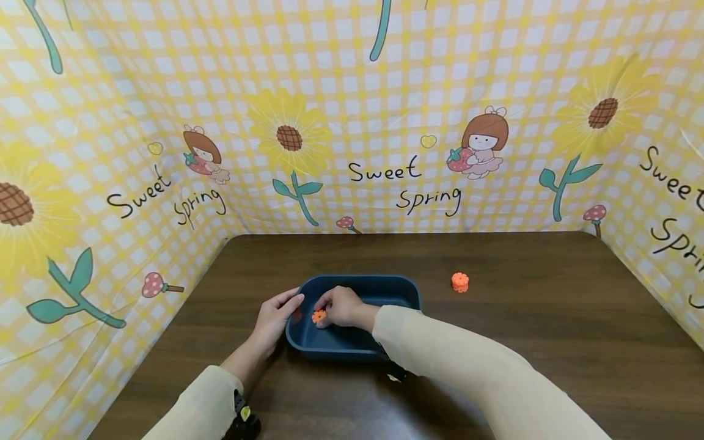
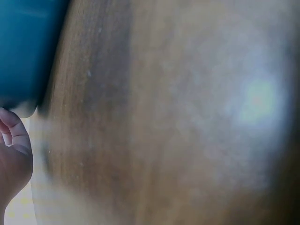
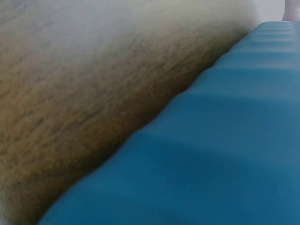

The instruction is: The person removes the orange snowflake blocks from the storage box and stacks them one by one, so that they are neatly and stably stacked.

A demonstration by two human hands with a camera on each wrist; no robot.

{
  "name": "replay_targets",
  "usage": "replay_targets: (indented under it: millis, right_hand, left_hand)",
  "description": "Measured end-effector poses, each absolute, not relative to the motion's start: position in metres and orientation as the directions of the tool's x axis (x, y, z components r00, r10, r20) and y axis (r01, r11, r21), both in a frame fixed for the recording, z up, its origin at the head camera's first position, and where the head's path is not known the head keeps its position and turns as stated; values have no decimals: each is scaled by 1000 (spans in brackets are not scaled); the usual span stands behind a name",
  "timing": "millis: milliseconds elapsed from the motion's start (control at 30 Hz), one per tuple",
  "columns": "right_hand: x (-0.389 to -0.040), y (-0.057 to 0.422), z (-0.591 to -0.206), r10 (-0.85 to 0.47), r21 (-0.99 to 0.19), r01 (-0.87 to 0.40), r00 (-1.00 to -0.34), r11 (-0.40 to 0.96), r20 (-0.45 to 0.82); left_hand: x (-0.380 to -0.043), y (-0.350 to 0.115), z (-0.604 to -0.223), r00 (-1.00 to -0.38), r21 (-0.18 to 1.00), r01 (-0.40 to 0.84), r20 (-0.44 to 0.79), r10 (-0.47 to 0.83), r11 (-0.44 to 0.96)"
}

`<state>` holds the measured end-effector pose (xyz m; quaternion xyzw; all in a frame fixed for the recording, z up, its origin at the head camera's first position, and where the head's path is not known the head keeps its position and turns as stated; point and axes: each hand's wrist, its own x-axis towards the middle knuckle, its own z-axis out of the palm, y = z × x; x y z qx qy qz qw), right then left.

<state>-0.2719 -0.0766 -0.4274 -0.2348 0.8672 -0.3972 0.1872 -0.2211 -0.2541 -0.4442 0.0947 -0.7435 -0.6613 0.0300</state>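
A dark blue rectangular bin (image 1: 352, 353) with rounded corners sits on the table. My left hand (image 1: 273, 319) grips its left end, thumb at the rim and fingers along the outer side. Reaching down into the bin, my right hand (image 1: 342, 307) pinches an orange flower-shaped piece (image 1: 319, 316) near the bin's left side. The left wrist view shows part of the bin (image 2: 28, 47) beside the hand (image 2: 15, 159). In the right wrist view the bin's ribbed-looking outer wall (image 3: 211, 154) fills the lower right, and the pinching fingers are hidden.
Another orange piece with a scalloped edge, seemingly a short stack (image 1: 459, 282), stands on the table right of the bin. The brown wooden table (image 1: 528, 318) is bordered by a yellow checked cloth (image 1: 352, 122) at the back and sides.
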Motion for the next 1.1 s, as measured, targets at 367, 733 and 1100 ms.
replay_targets:
  millis: [367,733,1100]
  right_hand:
    - [-270,-76,-428,-584,-741,-322,-803,589,-115]
    - [-273,-77,-429,-632,-703,-410,-771,581,-73]
    - [-279,-75,-430,-651,-709,-428,-757,560,-58]
  left_hand:
    - [-221,-255,-444,-981,989,-119,-103,-165,92]
    - [-221,-255,-442,-977,983,-132,-106,-186,131]
    - [-221,-255,-445,-976,982,-113,-81,-203,151]
